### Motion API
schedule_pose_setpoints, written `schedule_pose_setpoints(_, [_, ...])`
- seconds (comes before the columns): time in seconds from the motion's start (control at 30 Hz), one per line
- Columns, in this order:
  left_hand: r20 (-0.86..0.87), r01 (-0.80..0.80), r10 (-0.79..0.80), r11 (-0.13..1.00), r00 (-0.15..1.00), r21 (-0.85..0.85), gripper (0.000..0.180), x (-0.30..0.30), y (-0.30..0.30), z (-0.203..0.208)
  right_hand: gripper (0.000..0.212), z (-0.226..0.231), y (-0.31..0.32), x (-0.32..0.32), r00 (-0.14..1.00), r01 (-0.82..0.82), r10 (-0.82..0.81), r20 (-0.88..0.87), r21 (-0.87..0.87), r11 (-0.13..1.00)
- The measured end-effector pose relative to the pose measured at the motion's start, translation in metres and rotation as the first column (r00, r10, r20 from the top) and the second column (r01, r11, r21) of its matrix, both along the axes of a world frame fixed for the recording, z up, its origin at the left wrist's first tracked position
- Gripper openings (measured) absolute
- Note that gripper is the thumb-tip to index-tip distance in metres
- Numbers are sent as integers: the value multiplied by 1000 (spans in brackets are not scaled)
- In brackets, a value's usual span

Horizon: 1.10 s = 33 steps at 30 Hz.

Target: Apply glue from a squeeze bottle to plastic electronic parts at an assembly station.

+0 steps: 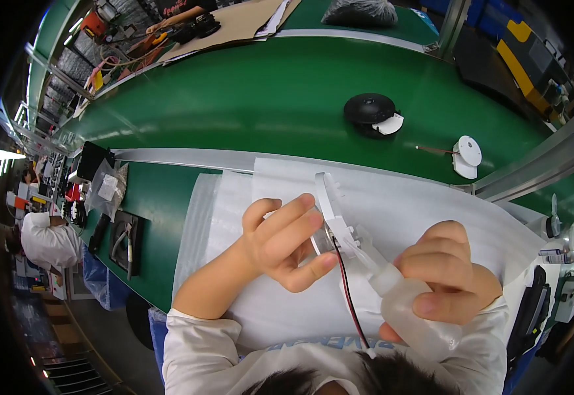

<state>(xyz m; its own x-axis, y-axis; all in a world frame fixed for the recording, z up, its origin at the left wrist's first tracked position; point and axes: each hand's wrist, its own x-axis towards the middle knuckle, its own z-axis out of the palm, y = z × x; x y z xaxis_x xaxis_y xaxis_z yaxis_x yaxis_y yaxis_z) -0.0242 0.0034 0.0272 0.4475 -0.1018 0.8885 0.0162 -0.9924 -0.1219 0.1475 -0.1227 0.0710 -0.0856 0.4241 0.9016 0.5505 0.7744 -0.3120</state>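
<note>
Between the fingers and thumb of my left hand (280,243) is a white plastic part (329,204), curved along its top, held up on edge. A red and black wire pair (348,289) hangs from it toward my chest. My right hand (445,270) is wrapped round a frosted squeeze bottle (408,309), tilted with its narrow nozzle toward the white part. The nozzle's tip reaches the part's inner side; I cannot tell whether it touches. White foam sheet (287,174) covers the bench below both hands.
Beyond the metal rail, a black round housing (369,108) and a white disc-shaped part (468,155) lie on a green surface (247,99). At left are a plastic bag (108,187) and a black tray (129,240). Small bottles (571,243) stand at right. Other people work farther off.
</note>
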Motion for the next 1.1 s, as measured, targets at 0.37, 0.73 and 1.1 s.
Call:
schedule_pose_setpoints(0.37, [71,-53,46,994,996,95,57,4,0,-3,38,-4,5,1,999,22,-23,26,61,998])
schedule_pose_setpoints(0.73, [104,-55,46,995,994,88,53,4,-2,-2,37,-3,4,-3,998,53,-55,26,67,996])
schedule_pose_setpoints(1.1, [-21,-19,18,999,1000,-30,46,-7,-5,5,31,-3,0,-5,997,52,-56,48,76,996])
